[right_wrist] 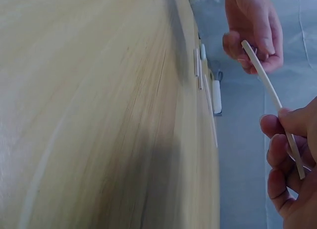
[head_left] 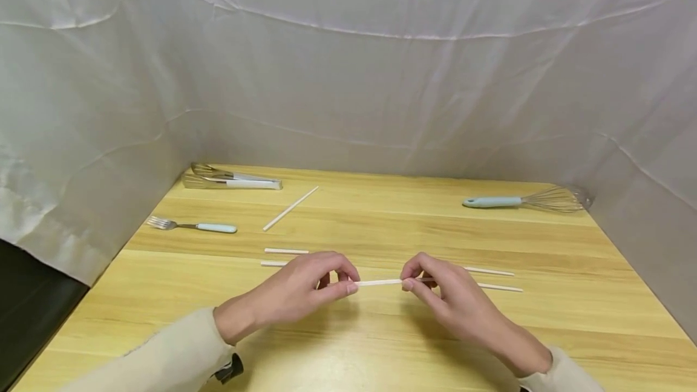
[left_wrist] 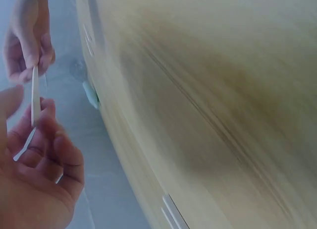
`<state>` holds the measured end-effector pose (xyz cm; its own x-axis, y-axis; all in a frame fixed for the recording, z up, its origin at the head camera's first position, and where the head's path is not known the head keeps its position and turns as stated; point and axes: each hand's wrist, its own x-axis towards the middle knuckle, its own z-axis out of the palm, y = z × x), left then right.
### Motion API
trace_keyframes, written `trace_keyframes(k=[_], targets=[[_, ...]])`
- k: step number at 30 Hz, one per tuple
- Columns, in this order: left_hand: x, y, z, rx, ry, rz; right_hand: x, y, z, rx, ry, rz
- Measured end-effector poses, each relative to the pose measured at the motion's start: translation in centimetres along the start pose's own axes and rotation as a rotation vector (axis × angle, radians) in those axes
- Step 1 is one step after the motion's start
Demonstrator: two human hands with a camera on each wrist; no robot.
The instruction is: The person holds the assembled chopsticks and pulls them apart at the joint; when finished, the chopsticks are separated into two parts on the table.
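Observation:
My left hand (head_left: 305,286) and right hand (head_left: 454,298) face each other above the table near its front, with a thin pale chopstick (head_left: 379,282) stretched between them. Thumb and fingertips of the left hand pinch one end. The right hand grips it farther along, and the right wrist view shows the chopstick (right_wrist: 267,85) running on across the right fingers. Behind the left hand, two pale sticks (head_left: 285,251) lie side by side, partly hidden by it. Two more pale sticks (head_left: 489,271) lie behind the right hand, also partly covered.
Farther back, another chopstick (head_left: 291,208) lies slanted. Tongs (head_left: 253,184) rest at the back left, above a fork (head_left: 216,228) with a light blue handle. A whisk (head_left: 492,202) lies at the back right. Grey cloth (head_left: 348,89) hangs round the wooden table (head_left: 348,356).

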<state>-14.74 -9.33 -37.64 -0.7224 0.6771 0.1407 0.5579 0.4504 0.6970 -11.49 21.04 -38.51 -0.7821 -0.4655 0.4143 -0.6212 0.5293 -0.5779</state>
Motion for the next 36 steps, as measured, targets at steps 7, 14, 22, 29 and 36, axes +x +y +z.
trace_keyframes(k=[7, 14, 22, 29, 36], targets=[[0.3, 0.7, 0.7, -0.002, 0.052, -0.003, -0.1, -0.6, 0.0, 0.015, 0.060, -0.024], [0.6, 1.5, 1.3, -0.056, 0.030, -0.033, -0.1, -0.9, -0.2, -0.033, 0.090, 0.019], [0.8, 2.0, 1.9, -0.002, 0.098, -0.030, 0.0, -1.0, -0.2, -0.055, 0.106, -0.002], [1.0, 2.2, 2.7, -0.013, 0.139, -0.021, -0.1, -1.1, -0.2, -0.008, 0.064, 0.017], [0.4, 2.2, 3.2, -0.013, 0.148, 0.020, -0.1, -1.0, -0.2, 0.098, 0.002, -0.034]])
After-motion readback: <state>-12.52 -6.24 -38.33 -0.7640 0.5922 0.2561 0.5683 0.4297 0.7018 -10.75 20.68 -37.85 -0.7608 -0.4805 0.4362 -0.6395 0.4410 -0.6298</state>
